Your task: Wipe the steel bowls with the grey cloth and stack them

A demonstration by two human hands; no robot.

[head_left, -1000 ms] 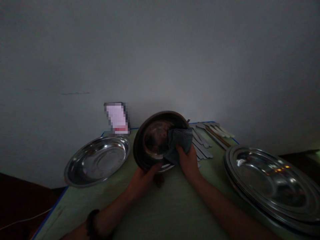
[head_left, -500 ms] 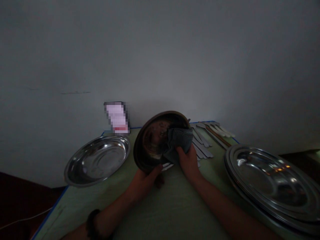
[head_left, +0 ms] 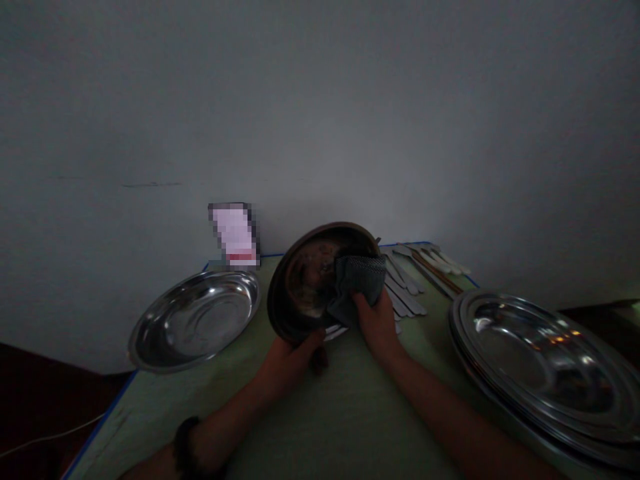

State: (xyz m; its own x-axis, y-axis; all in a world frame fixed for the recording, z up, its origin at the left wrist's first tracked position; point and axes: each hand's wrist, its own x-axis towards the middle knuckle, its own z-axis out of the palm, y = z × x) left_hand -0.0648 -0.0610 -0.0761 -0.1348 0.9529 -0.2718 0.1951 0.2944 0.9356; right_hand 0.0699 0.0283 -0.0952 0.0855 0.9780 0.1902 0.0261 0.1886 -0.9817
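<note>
A round metal basin [head_left: 307, 280] is tilted up over the middle of the table, its inside facing me. My left hand [head_left: 293, 363] grips its lower rim, with the thumb over the edge and the other fingers partly hidden underneath. In my right hand [head_left: 377, 323] is a bunched dark grey cloth [head_left: 357, 283], pressed against the right inner side of the basin. The fingers under the cloth are hidden. Behind and to the right of the basin lie several flat-handled metal utensils [head_left: 403, 297], partly covered by it.
A shiny metal basin [head_left: 195, 323] rests at the table's left edge. A stack of metal basins [head_left: 540, 360] stands at the right. A phone with a blurred screen [head_left: 234, 233] leans on the wall [head_left: 320, 120]. White-handled utensils [head_left: 445, 260] lie at the back right of the green table [head_left: 320, 427].
Almost nothing differs. Both hands, the tilted basin and the cloth stay in nearly the same place.
</note>
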